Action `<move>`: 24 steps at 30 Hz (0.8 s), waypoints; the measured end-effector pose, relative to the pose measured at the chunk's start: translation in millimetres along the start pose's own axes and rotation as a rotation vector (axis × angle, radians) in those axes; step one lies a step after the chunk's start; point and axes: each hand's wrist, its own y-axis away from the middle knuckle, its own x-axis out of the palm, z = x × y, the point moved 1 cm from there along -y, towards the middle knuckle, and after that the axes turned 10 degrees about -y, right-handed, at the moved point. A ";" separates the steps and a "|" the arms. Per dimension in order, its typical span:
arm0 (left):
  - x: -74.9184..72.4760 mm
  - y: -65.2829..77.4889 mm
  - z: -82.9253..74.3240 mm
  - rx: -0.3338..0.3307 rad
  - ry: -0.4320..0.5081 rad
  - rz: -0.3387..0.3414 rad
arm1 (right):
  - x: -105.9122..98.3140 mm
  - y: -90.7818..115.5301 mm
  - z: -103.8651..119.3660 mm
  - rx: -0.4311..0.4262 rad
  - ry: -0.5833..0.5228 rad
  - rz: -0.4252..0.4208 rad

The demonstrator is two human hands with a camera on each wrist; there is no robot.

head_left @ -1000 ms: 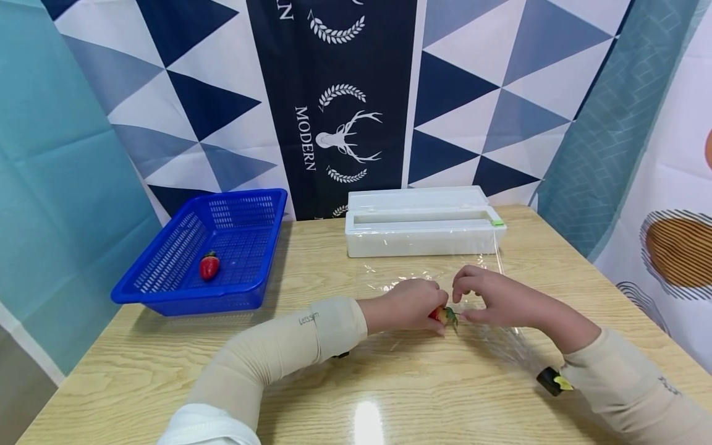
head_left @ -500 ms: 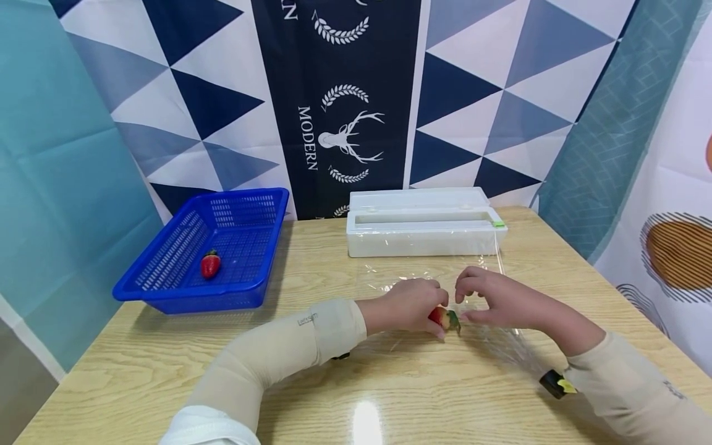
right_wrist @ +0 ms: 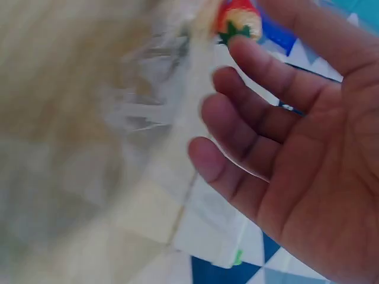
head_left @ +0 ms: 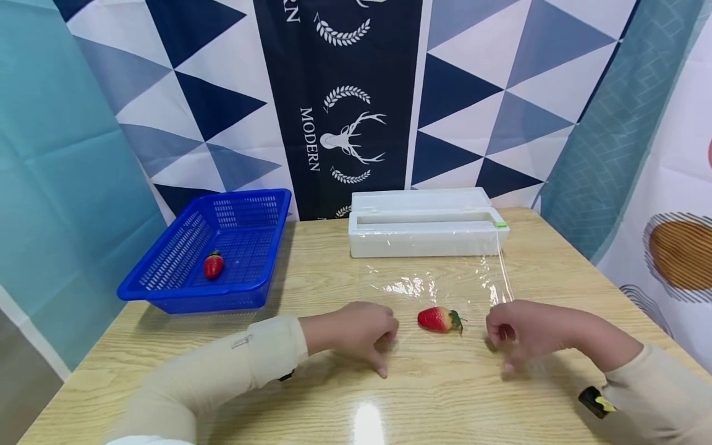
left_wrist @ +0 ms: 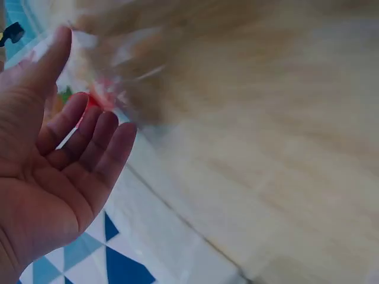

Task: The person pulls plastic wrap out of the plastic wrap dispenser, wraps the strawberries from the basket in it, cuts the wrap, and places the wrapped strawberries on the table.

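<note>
On the table lies a red strawberry [head_left: 436,319] on its side, its green leaves toward the right. A sheet of clear plastic wrap [head_left: 411,285] stretches under it from the white box [head_left: 428,245] behind. My left hand [head_left: 356,334] is left of the strawberry, thumb apart from the bent fingers, holding nothing. To the right of the fruit is my right hand [head_left: 536,330], close to the near end of the wrap. In the right wrist view its fingers [right_wrist: 237,127] curve loosely with nothing between them. Both wrist views are partly blurred.
A blue plastic basket [head_left: 271,259] stands at the back left with another strawberry [head_left: 213,264] inside. The white box has its lid raised against the patterned backdrop [head_left: 473,93]. A wooden table [head_left: 311,408] carries everything.
Both hands have let go of the strawberry and moved apart toward me, the left going left and the right going right. The strawberry now lies by itself on the wrap.
</note>
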 end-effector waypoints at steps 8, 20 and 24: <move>5.2 30.0 16.5 0.069 0.142 -0.010 | 11.3 15.3 -15.8 0.005 0.061 -0.003; 3.6 43.4 16.0 0.078 0.088 -0.082 | 8.5 26.5 -26.8 -0.220 0.087 -0.062; 6.4 43.0 14.0 0.034 0.084 -0.067 | 6.4 29.1 -25.4 -0.233 0.074 -0.093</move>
